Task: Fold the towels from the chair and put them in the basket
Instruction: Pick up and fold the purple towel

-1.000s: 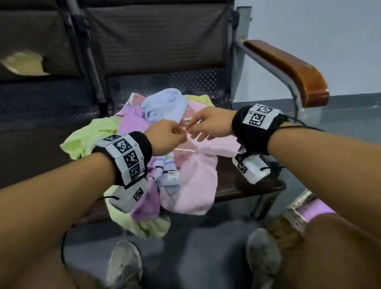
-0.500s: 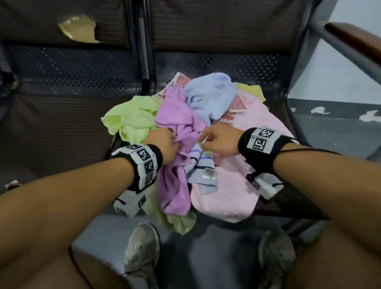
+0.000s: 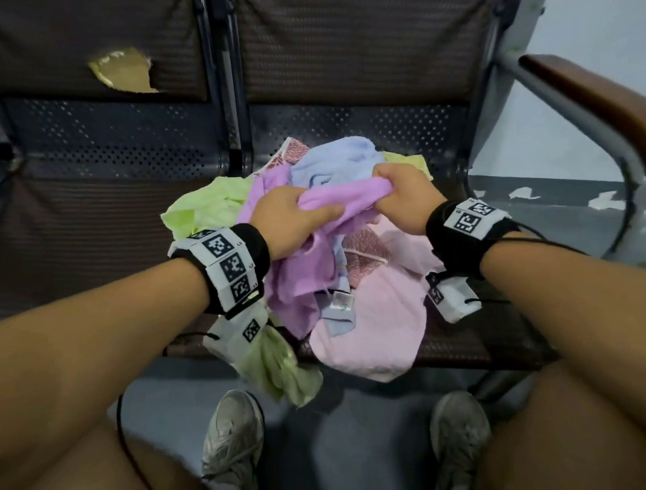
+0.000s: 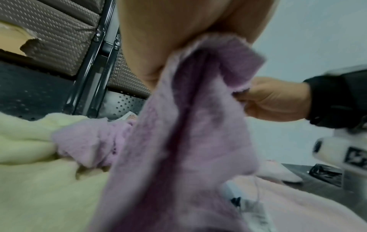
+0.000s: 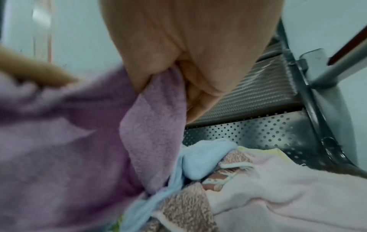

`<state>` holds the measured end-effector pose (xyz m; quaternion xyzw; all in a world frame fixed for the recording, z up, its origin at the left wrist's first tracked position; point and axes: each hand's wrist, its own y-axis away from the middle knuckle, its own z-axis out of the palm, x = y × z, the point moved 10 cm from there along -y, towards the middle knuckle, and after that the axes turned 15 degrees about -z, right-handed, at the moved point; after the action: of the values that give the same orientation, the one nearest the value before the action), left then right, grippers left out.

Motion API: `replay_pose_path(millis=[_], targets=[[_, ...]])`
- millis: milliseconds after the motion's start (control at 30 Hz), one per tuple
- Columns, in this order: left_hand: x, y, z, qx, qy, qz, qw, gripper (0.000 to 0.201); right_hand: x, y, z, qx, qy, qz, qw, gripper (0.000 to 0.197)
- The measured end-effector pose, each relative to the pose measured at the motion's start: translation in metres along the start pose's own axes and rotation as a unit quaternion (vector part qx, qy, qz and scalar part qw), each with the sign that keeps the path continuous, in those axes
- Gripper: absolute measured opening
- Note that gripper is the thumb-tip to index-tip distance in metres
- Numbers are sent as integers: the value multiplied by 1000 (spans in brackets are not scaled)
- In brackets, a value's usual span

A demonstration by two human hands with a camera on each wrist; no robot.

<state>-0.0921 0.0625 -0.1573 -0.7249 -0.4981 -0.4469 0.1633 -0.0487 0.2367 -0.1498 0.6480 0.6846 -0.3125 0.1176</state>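
Observation:
A heap of towels lies on the dark chair seat (image 3: 469, 334): a light green towel (image 3: 212, 210), a blue towel (image 3: 331, 160), a pale pink towel (image 3: 377, 329) and a patterned pink one (image 3: 363, 245). Above the heap both hands hold a purple towel (image 3: 345, 201) bunched between them. My left hand (image 3: 293, 220) grips its left part; my right hand (image 3: 405, 189) grips its right end. The rest of the purple towel (image 4: 188, 141) hangs down over the heap. In the right wrist view the purple cloth (image 5: 155, 125) is squeezed in my fist. No basket shows.
The chair is one of a row with dark woven backs (image 3: 338, 44); the back to the left has a torn hole (image 3: 122, 71). A wooden armrest (image 3: 606, 110) juts out at right. My knees and grey shoes (image 3: 231, 438) are on the grey floor below the seat.
Both hands have taken hold of the purple towel and raised it off the heap, moving apart along it. The head view has shifted back and to the right.

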Motion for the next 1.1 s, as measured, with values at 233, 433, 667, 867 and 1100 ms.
replay_pose_path(millis=[233, 433, 667, 867, 1100], targets=[[7, -3, -14, 89, -46, -12, 995, 51, -28, 26, -22, -15, -27, -56, 998, 28], [45, 26, 42, -41, -138, 98, 985, 16, -40, 32, -12, -16, -100, -50, 994, 26], [57, 37, 35, -93, 68, 84, 990, 16, 0, 63, 29, -268, 83, 6, 960, 17], [24, 18, 12, 48, -150, 12, 987, 11, -8, 40, -23, -5, -39, 23, 999, 22], [58, 29, 33, -3, -38, 108, 993, 26, -57, 34, -39, 1, -76, -88, 993, 37]])
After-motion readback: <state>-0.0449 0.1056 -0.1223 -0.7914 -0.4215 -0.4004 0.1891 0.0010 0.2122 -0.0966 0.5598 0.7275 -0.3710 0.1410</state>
